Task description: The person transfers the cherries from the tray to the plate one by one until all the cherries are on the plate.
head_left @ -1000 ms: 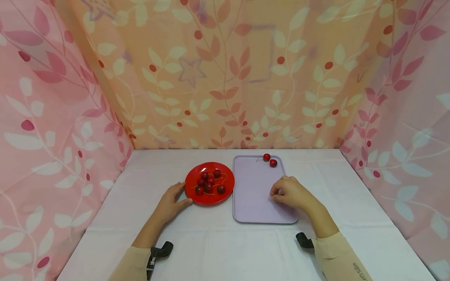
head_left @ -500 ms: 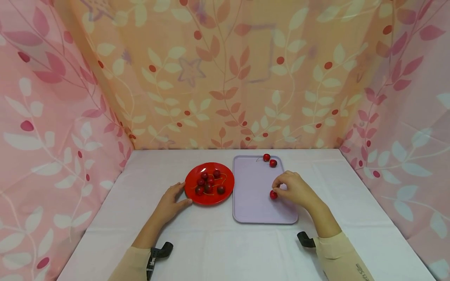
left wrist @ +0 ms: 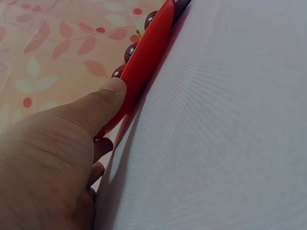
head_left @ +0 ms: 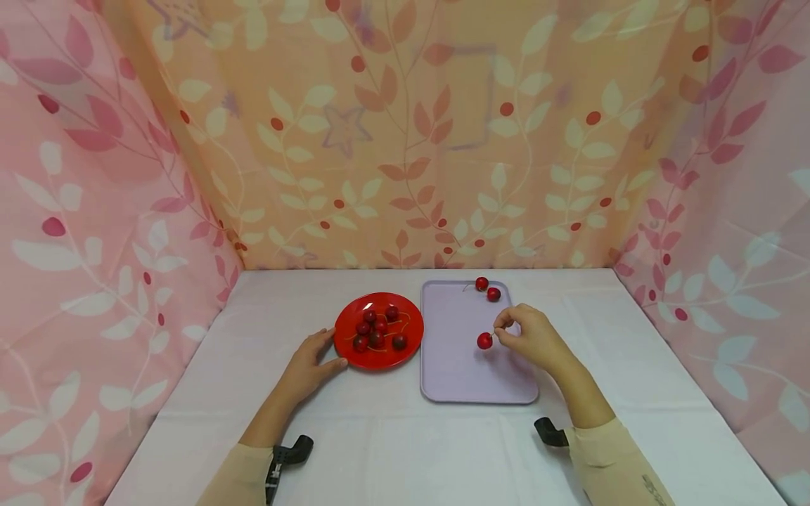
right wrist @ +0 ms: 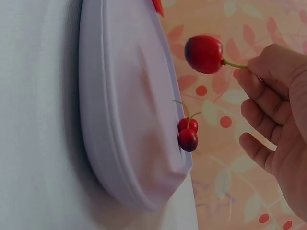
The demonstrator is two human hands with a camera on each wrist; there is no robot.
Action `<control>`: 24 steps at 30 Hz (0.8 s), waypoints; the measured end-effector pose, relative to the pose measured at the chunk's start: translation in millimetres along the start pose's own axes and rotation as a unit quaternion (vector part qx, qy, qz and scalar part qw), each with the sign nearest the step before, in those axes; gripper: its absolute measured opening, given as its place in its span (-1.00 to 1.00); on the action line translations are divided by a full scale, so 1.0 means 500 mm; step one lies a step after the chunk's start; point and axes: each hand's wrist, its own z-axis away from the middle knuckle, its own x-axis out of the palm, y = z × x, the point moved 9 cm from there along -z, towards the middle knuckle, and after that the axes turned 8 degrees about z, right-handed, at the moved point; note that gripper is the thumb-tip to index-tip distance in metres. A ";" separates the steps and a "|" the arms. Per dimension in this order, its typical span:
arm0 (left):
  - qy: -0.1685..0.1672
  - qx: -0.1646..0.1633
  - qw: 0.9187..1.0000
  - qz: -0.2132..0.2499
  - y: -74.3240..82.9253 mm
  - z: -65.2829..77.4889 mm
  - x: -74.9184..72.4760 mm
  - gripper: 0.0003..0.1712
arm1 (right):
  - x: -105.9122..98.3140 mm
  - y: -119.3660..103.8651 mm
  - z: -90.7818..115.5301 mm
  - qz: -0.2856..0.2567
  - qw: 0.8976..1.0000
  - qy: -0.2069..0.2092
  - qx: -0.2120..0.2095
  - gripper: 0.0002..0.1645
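Observation:
Between thumb and fingertips, my right hand (head_left: 528, 336) pinches the thin green stem of a red cherry (head_left: 484, 341). The cherry hangs just above the lilac tray (head_left: 449, 379); in the right wrist view the held cherry (right wrist: 204, 54) is well apart from the tray surface. Two more cherries (head_left: 493, 294) lie at the tray's far right corner. My left hand (head_left: 310, 365) holds the left edge of a round red plate (head_left: 380, 362), on which several dark red cherries (head_left: 376, 340) with stems lie. The left wrist view has the thumb (left wrist: 112, 91) against the plate's rim, other fingers lower down and partly hidden.
Plate and tray stand side by side, nearly touching, on a white cloth-covered table (head_left: 380, 450). Patterned curtains (head_left: 405, 140) enclose the back and both sides. A black wrist device (head_left: 292, 450) sits on each forearm.
The right hand has risen a little from the tray, and the cherry, hidden at first, now hangs by its stem farther left and up. The left hand and plate stay put.

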 end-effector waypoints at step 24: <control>0.004 0.001 1.000 0.001 -0.001 0.000 0.001 -0.02 | -0.017 -0.037 -0.062 -0.063 0.997 0.044 0.024 -0.93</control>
